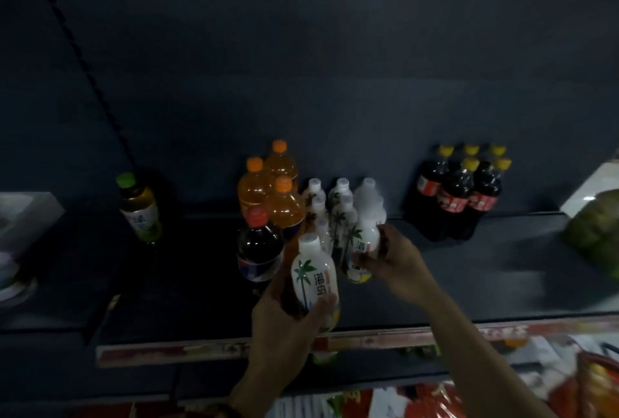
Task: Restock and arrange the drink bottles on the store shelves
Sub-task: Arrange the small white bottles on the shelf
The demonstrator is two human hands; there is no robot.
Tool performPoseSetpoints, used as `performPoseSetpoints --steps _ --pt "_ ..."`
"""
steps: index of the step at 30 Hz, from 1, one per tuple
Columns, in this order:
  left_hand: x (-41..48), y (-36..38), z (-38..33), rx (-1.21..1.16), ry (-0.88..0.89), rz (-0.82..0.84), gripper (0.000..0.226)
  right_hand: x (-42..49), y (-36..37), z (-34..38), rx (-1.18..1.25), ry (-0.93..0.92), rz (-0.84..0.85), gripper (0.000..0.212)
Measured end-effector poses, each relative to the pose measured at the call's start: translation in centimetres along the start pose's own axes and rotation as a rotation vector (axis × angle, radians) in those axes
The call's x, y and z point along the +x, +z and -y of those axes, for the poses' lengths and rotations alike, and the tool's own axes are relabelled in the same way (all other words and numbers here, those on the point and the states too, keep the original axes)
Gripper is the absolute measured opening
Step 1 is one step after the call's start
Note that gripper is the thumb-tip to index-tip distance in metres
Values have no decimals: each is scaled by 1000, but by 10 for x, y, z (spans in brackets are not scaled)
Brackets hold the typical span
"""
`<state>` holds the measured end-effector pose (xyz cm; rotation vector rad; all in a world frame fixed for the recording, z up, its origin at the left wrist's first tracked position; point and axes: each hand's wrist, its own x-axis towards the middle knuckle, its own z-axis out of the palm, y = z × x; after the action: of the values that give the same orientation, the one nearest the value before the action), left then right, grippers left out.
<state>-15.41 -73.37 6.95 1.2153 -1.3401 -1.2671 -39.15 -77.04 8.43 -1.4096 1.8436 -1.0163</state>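
Observation:
On a dark shelf (485, 270) stand rows of white palm-tree bottles (338, 213). My left hand (284, 320) grips one white palm-tree bottle (313, 278) near the shelf's front edge, slightly tilted. My right hand (397, 266) is closed around another white bottle (366, 230) at the front right of the white rows. Left of them stand three orange soda bottles (278, 193) and a dark cola bottle with a red cap (259, 243).
A green-capped tea bottle (140, 208) stands alone at the left. Several yellow-capped cola bottles (464, 189) cluster at the right. A white box (23, 216) sits far left, a green blurred object (596, 230) far right. The price rail (207, 349) runs along the shelf front.

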Motion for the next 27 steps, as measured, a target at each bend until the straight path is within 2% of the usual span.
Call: performPoseSetpoints --steps 5,9,14,21,24,26,27 --pt "13 32 23 95 -123 -47 55 34 1 -33 -140 -16 95 57" --pt "22 45 37 149 -147 -117 61 51 11 -52 -240 -71 108 58" --pt "25 52 35 207 -134 -133 46 48 22 -57 -87 -91 62 55" --pt "28 59 33 235 -136 -139 44 41 21 -54 102 -53 59 57" --pt "29 65 32 223 -139 -84 40 34 8 -51 110 -36 10 32" --pt "32 74 26 223 -156 -44 38 27 -5 -50 133 -78 -48 11" --pt "34 80 23 194 -166 -5 36 23 -12 -49 179 -119 -28 7"
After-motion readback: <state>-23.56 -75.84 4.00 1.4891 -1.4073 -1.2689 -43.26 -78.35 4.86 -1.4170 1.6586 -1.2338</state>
